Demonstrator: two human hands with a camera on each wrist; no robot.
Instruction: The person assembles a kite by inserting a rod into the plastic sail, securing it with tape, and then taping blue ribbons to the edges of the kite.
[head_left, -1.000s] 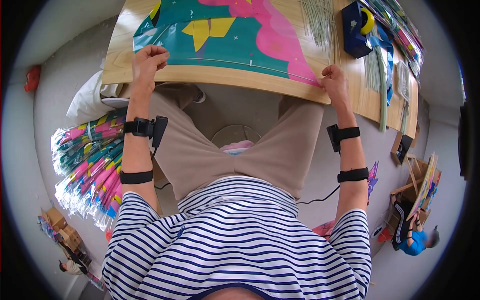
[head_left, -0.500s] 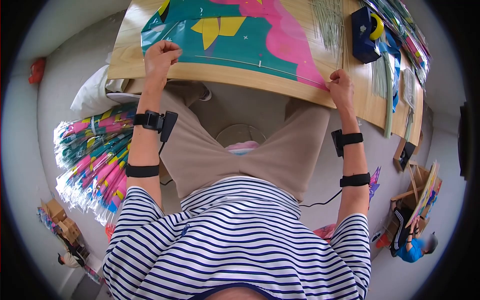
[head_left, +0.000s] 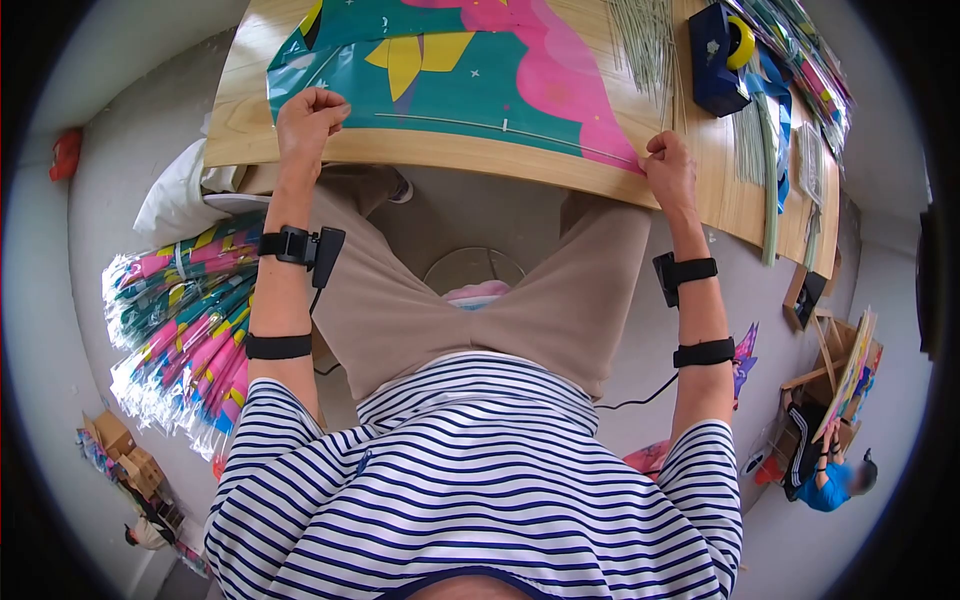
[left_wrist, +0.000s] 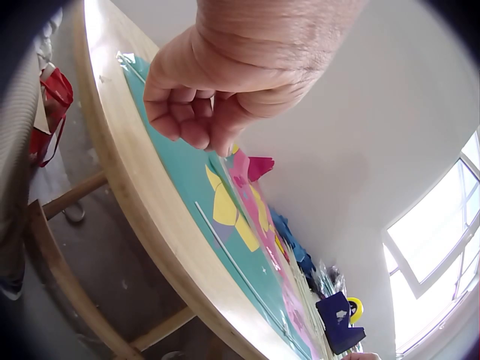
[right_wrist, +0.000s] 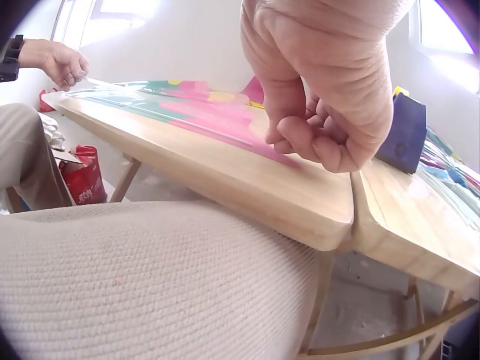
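Printed sheet (head_left: 480,95), laid flat on the desk (head_left: 560,168) with its long edge just beside the front rim, apparently for easy reach from the seated position, and with a thin rod (head_left: 440,120) along that edge, probably for alignment. Left hand (head_left: 305,132) raised near the teal end and right hand (head_left: 674,180) beside the pink tip, presumably so spaced to span the edge; on both, fingers curled inward, thumb close against fingertips, any item pinched there impossible to confirm.
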